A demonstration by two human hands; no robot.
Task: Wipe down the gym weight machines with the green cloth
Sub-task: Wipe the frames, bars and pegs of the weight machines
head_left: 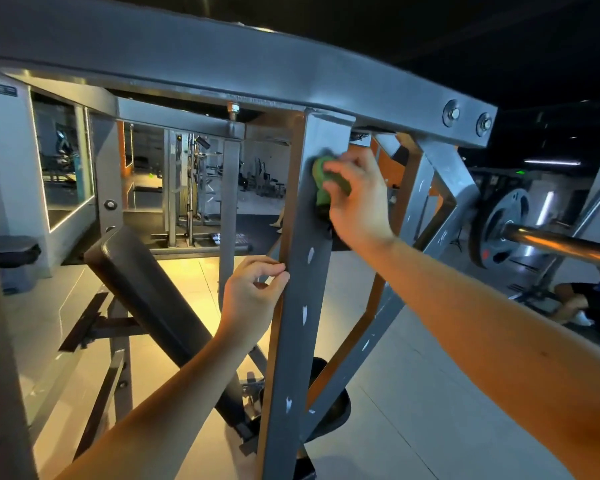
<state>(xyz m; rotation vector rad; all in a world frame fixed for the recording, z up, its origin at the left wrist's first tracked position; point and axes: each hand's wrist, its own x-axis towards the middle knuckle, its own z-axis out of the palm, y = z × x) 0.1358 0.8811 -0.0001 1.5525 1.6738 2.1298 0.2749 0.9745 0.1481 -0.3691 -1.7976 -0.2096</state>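
While clutched in right hand, green cloth pressed against post

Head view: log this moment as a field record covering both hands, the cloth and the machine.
right hand: grips the green cloth, pressing it on the upright post near its top
left hand: holds the post's left edge, lower down
green cloth: bunched, against the post
upright post: grey, chipped paint, joined to the top beam
behind: black padded bench at left; weight plate on a bar at right
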